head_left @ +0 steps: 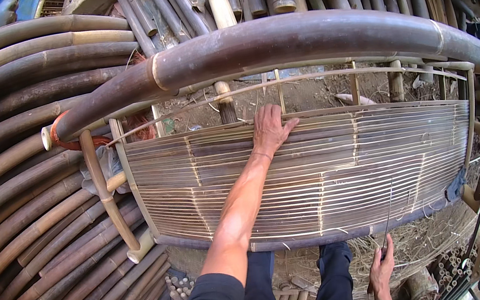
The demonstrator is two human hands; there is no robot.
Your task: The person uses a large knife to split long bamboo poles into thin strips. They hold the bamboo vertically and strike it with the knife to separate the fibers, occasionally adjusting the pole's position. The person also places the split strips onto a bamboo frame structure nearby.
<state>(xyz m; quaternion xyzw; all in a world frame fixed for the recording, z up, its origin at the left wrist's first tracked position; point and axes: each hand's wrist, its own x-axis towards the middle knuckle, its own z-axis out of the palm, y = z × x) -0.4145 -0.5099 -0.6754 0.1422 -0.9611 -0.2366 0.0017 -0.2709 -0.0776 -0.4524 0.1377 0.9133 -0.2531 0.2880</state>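
We note slats (274, 207) inside the bamboo frame (298, 40); left hand (270, 131) on their far edge, fingers close together, thumb out; right hand (382, 269) nearer us, fingers curled round a knife (389, 210)

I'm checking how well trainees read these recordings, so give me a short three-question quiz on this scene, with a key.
1. Which hand rests at the far edge of the slatted bamboo panel?
2. True or false: the right hand is empty.
3. What spans the scene just beyond the panel?
A) a thick dark bamboo pole
B) a coiled white rope
C) a metal chain

Key:
1. The left hand.
2. False; it holds a long, thin tool.
3. A.
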